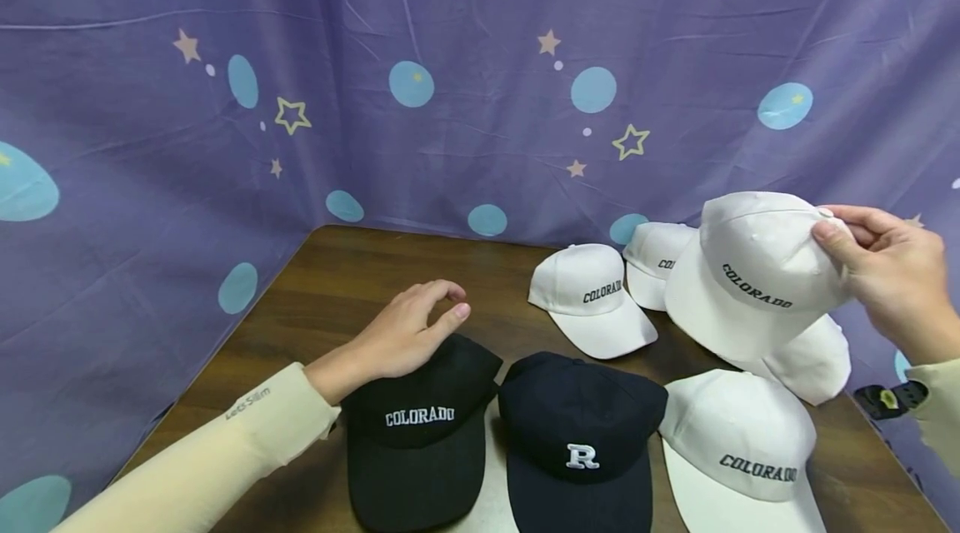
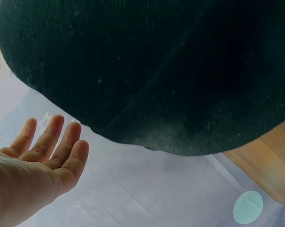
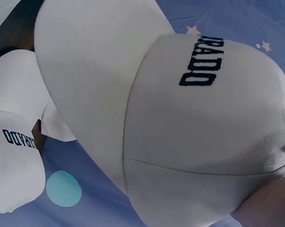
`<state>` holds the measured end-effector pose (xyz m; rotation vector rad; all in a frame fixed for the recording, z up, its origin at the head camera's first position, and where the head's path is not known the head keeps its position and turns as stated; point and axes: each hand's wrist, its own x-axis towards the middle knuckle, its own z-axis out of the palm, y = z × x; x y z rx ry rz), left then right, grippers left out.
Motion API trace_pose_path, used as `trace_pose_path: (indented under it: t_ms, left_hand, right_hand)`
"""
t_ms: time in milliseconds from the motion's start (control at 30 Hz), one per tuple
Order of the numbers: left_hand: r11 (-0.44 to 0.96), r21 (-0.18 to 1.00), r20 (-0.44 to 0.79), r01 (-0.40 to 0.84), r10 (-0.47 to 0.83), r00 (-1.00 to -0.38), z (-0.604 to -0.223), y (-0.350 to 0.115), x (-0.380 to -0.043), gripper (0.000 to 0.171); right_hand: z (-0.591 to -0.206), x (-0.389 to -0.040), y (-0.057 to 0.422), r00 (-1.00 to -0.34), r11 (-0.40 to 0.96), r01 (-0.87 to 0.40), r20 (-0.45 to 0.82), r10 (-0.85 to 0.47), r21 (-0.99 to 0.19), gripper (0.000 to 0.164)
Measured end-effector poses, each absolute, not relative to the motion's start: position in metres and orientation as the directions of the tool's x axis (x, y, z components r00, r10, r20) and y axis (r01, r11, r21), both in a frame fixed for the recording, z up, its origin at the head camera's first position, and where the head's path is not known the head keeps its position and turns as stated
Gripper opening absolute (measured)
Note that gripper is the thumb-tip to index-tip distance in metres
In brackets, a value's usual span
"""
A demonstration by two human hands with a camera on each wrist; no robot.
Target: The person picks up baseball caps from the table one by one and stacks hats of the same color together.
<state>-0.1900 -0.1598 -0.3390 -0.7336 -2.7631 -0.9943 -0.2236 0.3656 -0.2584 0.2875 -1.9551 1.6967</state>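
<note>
Sitting closest to us on the brown table (image 1: 337,283) are, from left to right, a black cap (image 1: 416,466) lettered COLORADO, a navy cap (image 1: 577,425) bearing a white R, and a front white cap (image 1: 738,441), brims toward us. Over the back of the black cap, our left hand (image 1: 401,329) bends its fingers loosely, with a wide gap between thumb and forefinger; we cannot tell whether it touches the fabric. At the right, our right hand (image 1: 896,262) pinches the crown of a lifted white cap (image 1: 761,275) near its top button, in a narrow grip. That cap tilts brim-down to the left and partly hides a low white cap (image 1: 817,358) behind the front one. Farther back rest a left rear cap (image 1: 588,300) and a right rear cap (image 1: 656,262), both white and just beside each other. Beyond them hangs a purple cloth (image 1: 480,25) printed with stars and blue ovals.
</note>
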Motion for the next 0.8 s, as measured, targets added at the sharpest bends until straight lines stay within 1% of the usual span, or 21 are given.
trace_pose_path:
  t_ms: [67,300,400,533,633,733,800]
  left_hand:
    - [0.664,0.574,0.262,0.479,0.406,-0.876,-0.34,-0.159,-0.19,0.044]
    - [0.653,0.578,0.269,0.489,0.414,-0.87,-0.34,-0.157,-0.19,0.043]
    - [0.652,0.579,0.271,0.489,0.411,-0.87,-0.341,-0.157,-0.19,0.042]
    - [0.652,0.582,0.266,0.486,0.412,-0.871,-0.341,-0.156,-0.19,0.043]
    - [0.654,0.579,0.266,0.487,0.413,-0.871,-0.34,-0.156,-0.19,0.043]
    - [0.656,0.576,0.268,0.488,0.413,-0.87,-0.341,-0.156,-0.191,0.042]
    - [0.655,0.575,0.27,0.49,0.413,-0.87,-0.341,-0.156,-0.191,0.043]
  right_hand:
    - [-0.256,-0.221,0.364,-0.848,0.207,-0.468,0.503,0.17,-0.859,0.019]
    - [-0.25,-0.211,0.364,-0.871,0.406,-0.387,0.473,0.135,-0.828,0.021]
    - [-0.25,-0.209,0.365,-0.89,0.42,-0.37,0.445,0.095,-0.829,0.023]
    - [-0.251,-0.208,0.368,-0.916,0.306,-0.375,0.4,0.019,-0.875,0.023]
    - [-0.251,-0.208,0.37,-0.922,0.239,-0.382,0.387,-0.026,-0.893,0.024]
    - [-0.248,-0.207,0.368,-0.917,0.298,-0.387,0.397,-0.029,-0.872,0.026]
    - [-0.245,-0.206,0.368,-0.915,0.386,-0.379,0.404,-0.017,-0.841,0.027]
